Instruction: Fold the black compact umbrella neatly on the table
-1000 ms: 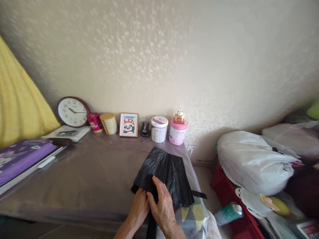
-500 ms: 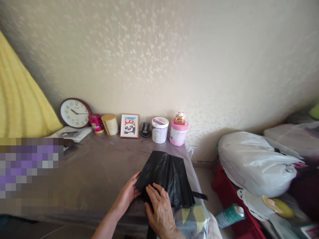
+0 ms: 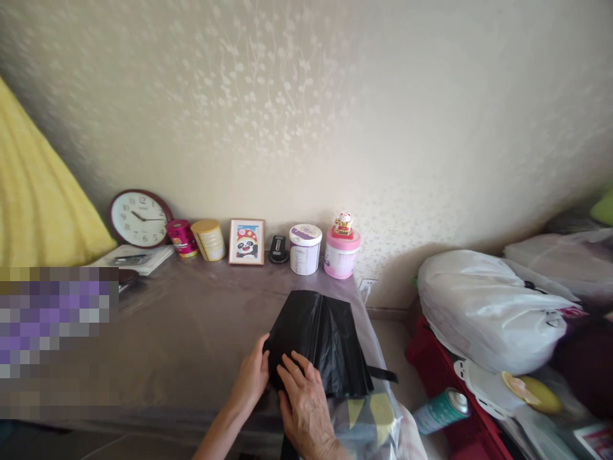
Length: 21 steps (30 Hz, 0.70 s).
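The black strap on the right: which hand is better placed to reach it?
Probably the right hand: it lies on the black folded item, nearer the strap, while the left hand is at the item's opposite edge.

The 2 hands, left hand (image 3: 253,375) and right hand (image 3: 306,399), are bare, with slim fingers. Fine wrinkles line the back of the right hand and creases mark its knuckles, while the left looks smoother. The left forearm (image 3: 219,429), slender and bare, broadens away from the wrist; nail details are too small to tell.
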### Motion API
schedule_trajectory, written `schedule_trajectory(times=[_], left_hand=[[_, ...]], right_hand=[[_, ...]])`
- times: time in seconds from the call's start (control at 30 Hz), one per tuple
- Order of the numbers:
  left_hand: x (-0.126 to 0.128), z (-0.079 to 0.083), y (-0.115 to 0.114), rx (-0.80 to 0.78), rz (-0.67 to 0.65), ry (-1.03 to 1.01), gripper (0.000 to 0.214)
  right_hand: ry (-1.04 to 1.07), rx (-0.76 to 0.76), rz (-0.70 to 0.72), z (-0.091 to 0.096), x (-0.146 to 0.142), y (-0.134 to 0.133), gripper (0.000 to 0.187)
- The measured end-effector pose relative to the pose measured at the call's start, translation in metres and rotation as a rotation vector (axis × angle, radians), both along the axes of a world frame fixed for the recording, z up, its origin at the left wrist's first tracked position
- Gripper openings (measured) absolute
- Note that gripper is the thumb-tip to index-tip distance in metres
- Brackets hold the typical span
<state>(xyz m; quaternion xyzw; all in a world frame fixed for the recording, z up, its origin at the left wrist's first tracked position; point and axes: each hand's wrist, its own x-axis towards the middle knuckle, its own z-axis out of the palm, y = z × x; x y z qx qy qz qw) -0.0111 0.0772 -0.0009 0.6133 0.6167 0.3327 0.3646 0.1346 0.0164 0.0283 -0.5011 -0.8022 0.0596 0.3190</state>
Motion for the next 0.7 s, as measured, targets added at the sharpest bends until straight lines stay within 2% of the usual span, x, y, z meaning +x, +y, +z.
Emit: schedule_trajectory(times=[0.1, 0.2, 0.3, 0.37, 0.43, 0.53, 0.6, 0.7], left_hand=[[-0.001, 0.000, 0.001, 0.089, -0.030, 0.306, 0.043], [-0.002, 0.009, 0.004, 0.202, -0.011, 0.503, 0.042], [0.006, 0.024, 0.005, 0.407, -0.016, 0.433, 0.038], [0.020, 0.032, 0.006, 0.469, -0.121, 0.279, 0.038], [0.036, 0.038, 0.009, 0.451, -0.284, 0.176, 0.039], [0.055, 0.040, 0.021, 0.377, -0.479, 0.156, 0.039], [0.060, 0.038, 0.035, 0.348, -0.516, 0.180, 0.039], [0.062, 0.029, 0.059, 0.376, -0.501, 0.231, 0.037]], right_hand=[[0.024, -0.016, 0.001, 0.003, 0.000, 0.000, 0.045], [0.037, -0.026, 0.003, 0.006, 0.000, 0.001, 0.041], [0.053, -0.031, 0.005, 0.007, -0.001, 0.001, 0.040], [0.055, -0.025, 0.009, 0.005, -0.001, 0.002, 0.040], [0.043, -0.007, 0.010, 0.002, -0.001, 0.002, 0.040], [0.040, 0.005, -0.010, 0.000, -0.001, 0.003, 0.042], [0.065, -0.011, -0.017, 0.002, -0.001, 0.003, 0.044], [0.098, -0.027, -0.011, 0.007, -0.002, 0.003, 0.042]])
